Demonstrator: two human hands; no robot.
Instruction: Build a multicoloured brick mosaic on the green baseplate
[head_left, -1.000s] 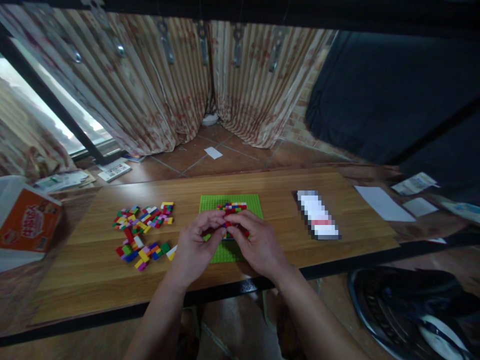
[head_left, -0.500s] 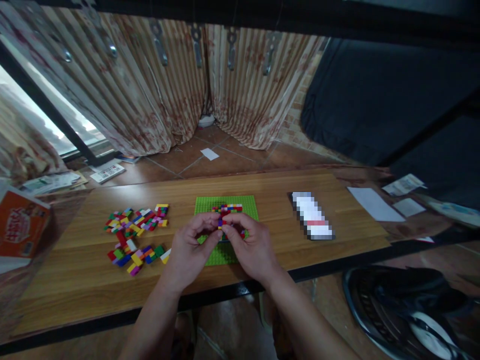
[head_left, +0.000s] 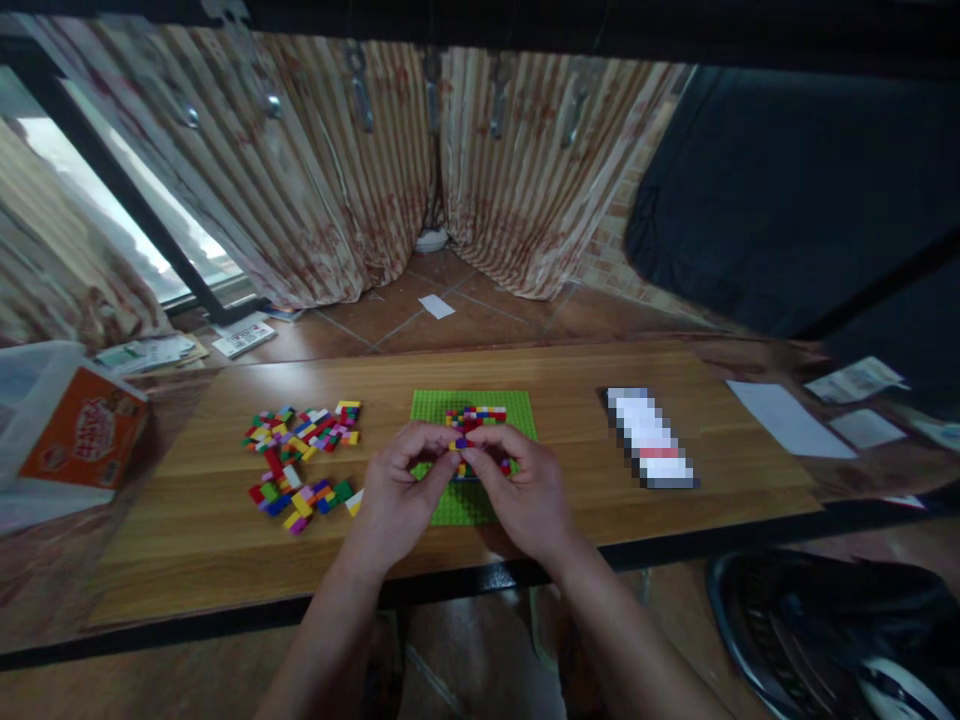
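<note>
Both hands meet over a green studded baseplate (head_left: 472,512). My left hand (head_left: 401,490) pinches small toy bricks (head_left: 460,443), blue-purple and yellow, between thumb and forefinger. My right hand (head_left: 529,490) grips the same small bricks from the other side, its thumb close to the left thumb. Just behind the fingertips, a low build of multicoloured bricks (head_left: 487,412) stands on the baseplate; my hands cover part of it. To the left lies a loose spread of coloured bricks (head_left: 304,430) on the wooden table (head_left: 202,560).
A phone with a blurred screen (head_left: 652,440) lies on the table's right side. An orange box (head_left: 86,430) sits in a clear plastic bin (head_left: 30,375) off the left end. Papers (head_left: 787,415) lie beyond the right end. A black rounded object (head_left: 817,620) is at lower right.
The whole view has shifted, so table and hands appear further right. Both hands stay together over the baseplate, and the pinched bricks have turned, showing more blue-purple and yellow.
</note>
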